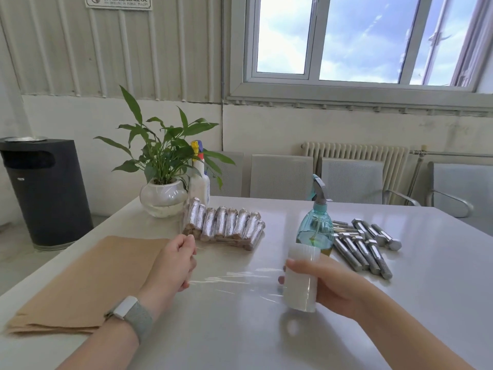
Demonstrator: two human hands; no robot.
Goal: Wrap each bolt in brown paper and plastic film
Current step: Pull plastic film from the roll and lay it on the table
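Clear film [234, 281] stretched between hands: right hand [328, 284] grips upright roll [301, 279], left hand [176, 263] pinches free edge. Bare bolts [365, 249] lie on bench [266, 343] beyond right hand, nearer it, long axes pointing roughly away. Paper [88, 284] left.

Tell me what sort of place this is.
Probably an office or break room at a workshop or factory. A white table stands under a window, with metal chairs and a radiator behind, corrugated panel walls, and bare bolts laid out for wrapping.
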